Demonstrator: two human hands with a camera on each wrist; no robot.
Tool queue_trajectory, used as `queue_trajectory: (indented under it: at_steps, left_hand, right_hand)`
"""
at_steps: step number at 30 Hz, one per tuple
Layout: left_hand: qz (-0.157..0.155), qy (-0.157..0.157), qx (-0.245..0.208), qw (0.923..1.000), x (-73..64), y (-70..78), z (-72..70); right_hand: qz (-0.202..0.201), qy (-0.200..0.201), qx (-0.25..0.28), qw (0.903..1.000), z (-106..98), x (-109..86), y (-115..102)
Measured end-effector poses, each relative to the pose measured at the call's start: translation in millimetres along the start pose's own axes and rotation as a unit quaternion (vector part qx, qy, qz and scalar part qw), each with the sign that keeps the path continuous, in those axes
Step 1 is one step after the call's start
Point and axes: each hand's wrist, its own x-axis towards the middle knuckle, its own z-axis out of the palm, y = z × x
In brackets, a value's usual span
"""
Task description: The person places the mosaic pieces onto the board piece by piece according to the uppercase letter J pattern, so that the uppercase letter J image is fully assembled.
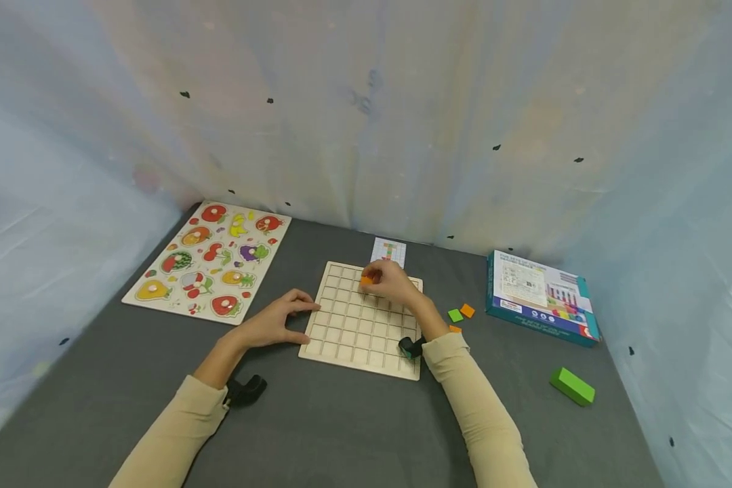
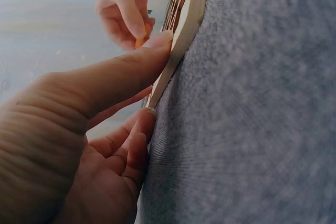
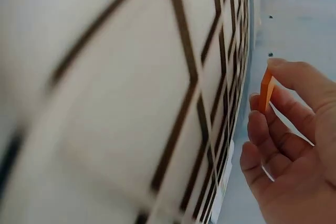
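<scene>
A pale wooden grid board (image 1: 355, 332) lies on the grey tabletop in front of me. Over its far part, my right hand (image 1: 392, 281) pinches an orange square tile (image 1: 366, 280) between thumb and fingers. The right wrist view shows the tile (image 3: 266, 92) held on edge, a little off the board's surface. My left hand (image 1: 274, 322) rests at the board's left side, its thumb and fingers spread along the edge. In the left wrist view the thumb (image 2: 131, 72) touches the edge from above, with fingertips lower down beside it.
A pattern card (image 1: 388, 251) lies behind the board. Loose green (image 1: 455, 316) and orange tiles (image 1: 467, 310) are to its right. Farther right are a teal box (image 1: 539, 295) and a green block (image 1: 573, 387). A fruit puzzle board (image 1: 210, 261) lies left, and a curtain (image 1: 366, 122) hangs behind.
</scene>
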Motion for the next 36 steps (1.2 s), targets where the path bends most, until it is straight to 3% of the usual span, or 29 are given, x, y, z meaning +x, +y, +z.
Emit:
queue_trajectory:
  at_steps: [12,36]
  left_hand:
    - [-0.001,-0.001,0.0,1.0,1.4,0.7,0.8]
    - [-0.005,-0.003,0.004,1.0,1.2,0.0,0.4]
  right_hand:
    - [0.031,-0.025,-0.051,0.9979,13,13.8,-7]
    - [0.033,-0.027,-0.098,0.9943,14,17.3,-12]
